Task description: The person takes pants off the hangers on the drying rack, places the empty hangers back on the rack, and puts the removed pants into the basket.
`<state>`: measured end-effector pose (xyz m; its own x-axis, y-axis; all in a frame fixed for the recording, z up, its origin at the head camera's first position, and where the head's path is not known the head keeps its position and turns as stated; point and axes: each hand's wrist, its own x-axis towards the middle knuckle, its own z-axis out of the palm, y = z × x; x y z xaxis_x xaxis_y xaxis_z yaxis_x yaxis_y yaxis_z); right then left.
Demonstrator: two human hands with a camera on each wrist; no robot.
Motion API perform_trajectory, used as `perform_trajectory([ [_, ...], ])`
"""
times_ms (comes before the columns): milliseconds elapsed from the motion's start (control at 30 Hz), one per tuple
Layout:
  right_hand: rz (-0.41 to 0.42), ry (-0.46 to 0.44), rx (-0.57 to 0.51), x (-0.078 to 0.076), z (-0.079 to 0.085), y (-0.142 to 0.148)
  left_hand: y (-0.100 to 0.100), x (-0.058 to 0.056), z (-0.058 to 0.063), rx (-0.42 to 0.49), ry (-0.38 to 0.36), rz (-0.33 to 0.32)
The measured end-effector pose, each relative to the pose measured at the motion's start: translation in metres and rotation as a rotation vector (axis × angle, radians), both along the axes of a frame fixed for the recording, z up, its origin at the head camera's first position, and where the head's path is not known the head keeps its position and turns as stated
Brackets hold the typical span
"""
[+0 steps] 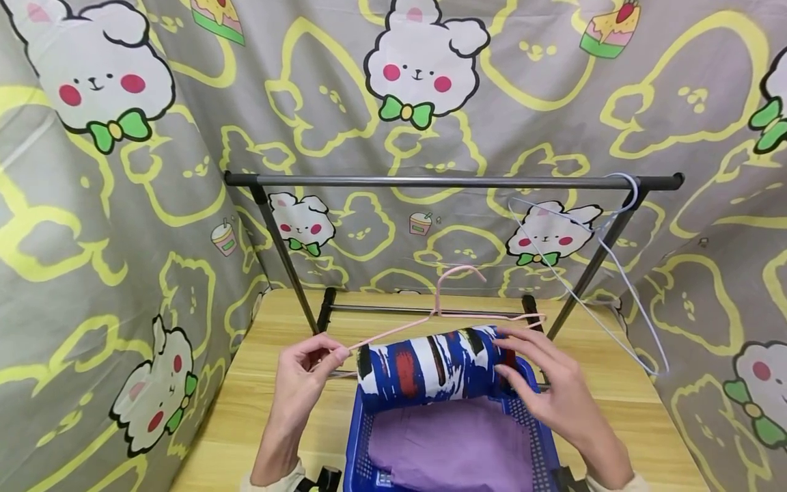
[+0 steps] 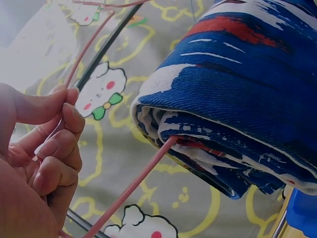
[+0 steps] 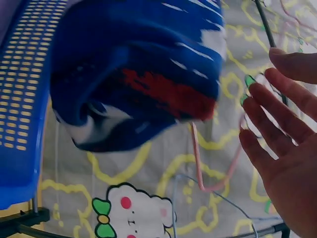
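Left grip (image 1: 301, 377) pinches the pink hanger (image 2: 131, 187), right grip (image 1: 553, 379) loosely spread; a rightward tilt could slide the cloth (image 1: 430, 369) off

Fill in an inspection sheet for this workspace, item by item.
Surface: light wood-grain table, bearing a dark rack and a blue basket.
Job's things: pink hanger, its bar running into the fold of a blue, white and red patterned cloth.
Clutter: purple cloth lying in the basket; light-blue hanger hooked on the rack's right end.
Hands: left hand pinches the pink hanger; right hand is open at the patterned cloth's right end, apart from it in the right wrist view.
Cables: nothing seen.
Surroundings: grey curtain with yellow outlines and white cartoon animals.
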<state>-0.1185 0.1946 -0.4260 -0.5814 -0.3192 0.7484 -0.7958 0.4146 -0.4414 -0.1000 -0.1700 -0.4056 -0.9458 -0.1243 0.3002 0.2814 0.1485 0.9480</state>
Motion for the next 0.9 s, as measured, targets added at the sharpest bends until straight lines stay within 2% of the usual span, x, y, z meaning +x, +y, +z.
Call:
perform_trajectory([
  [67, 0.009, -0.01, 0.062, -0.002, -0.006, -0.005, 0.001, 0.0, 0.0, -0.008, -0.001, -0.014],
  [167, 0.012, -0.075, 0.17, -0.006, -0.014, -0.01, 0.002, 0.0, 0.0, -0.01, -0.009, -0.033],
  [300, -0.031, -0.147, 0.296, -0.01, -0.023, -0.012, 0.004, 0.001, -0.001, -0.003, -0.017, -0.057],
  [367, -0.053, -0.145, 0.335, -0.012, -0.027, -0.011, 0.005, 0.0, -0.002, 0.001, -0.02, -0.064],
  [567, -0.081, -0.168, 0.399, -0.015, -0.033, -0.008, 0.01, -0.002, -0.007, 0.011, -0.014, -0.071],
  [700, -0.063, -0.212, 0.409, -0.017, -0.035, -0.01, 0.012, -0.002, -0.009, 0.01, -0.005, -0.071],
  [900, -0.034, -0.176, 0.378, -0.019, -0.039, -0.014, 0.011, -0.002, -0.01, -0.006, -0.028, -0.064],
])
